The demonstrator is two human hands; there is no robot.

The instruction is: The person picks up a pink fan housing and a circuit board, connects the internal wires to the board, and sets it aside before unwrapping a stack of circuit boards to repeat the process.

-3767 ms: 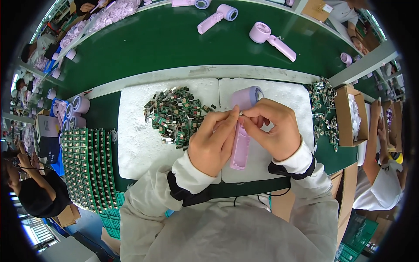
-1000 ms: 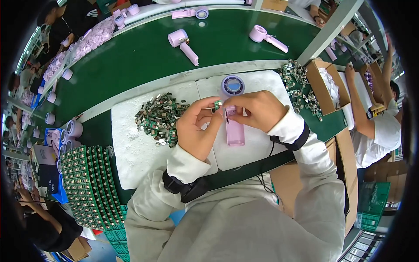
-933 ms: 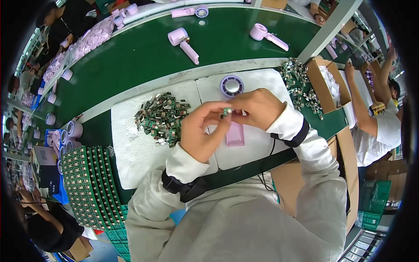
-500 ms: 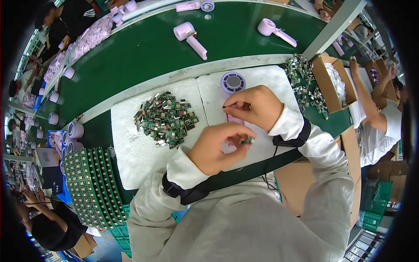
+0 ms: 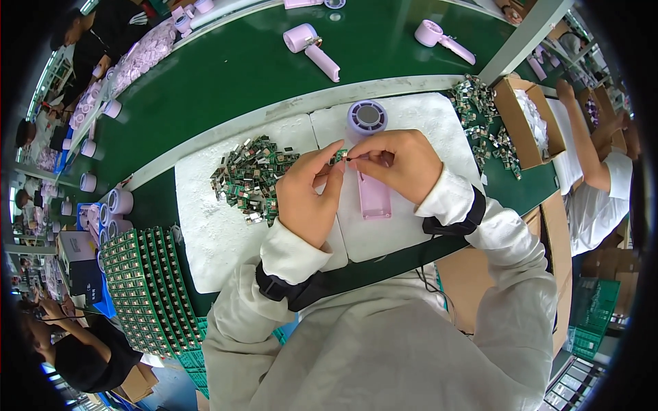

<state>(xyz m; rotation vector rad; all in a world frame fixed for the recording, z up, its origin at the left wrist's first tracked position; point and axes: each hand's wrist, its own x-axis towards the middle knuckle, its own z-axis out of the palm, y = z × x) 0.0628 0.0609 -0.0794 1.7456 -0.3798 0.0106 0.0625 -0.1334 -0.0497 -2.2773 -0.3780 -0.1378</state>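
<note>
My left hand [image 5: 306, 195] is closed, pinching a small green circuit board [image 5: 338, 157] between thumb and forefinger. Close against the board's right end, the fingertips of my right hand [image 5: 410, 164] pinch a small dark piece, perhaps a connector or wire end; its kind is too small to make out. Under my right hand lies a handheld fan, its purple round head [image 5: 367, 116] facing up beyond my fingers and its pink open handle [image 5: 375, 198] pointing toward me. My right fingers hide the part between. A heap of circuit boards [image 5: 250, 175] lies left of my left hand.
White foam sheets [image 5: 202, 240] cover the bench. Stacked green board panels [image 5: 140, 294] stand at left. On the right are loose boards [image 5: 476, 103] and a cardboard box [image 5: 510, 123] of white pieces. Pink fans [image 5: 322, 61] lie on the green belt [image 5: 226, 82] beyond a rail. Other people work on both sides.
My left hand has turned and moved up with the circuit board, bringing it to my right fingertips. The fan's pink handle now shows more fully. The whole view has shifted slightly.
</note>
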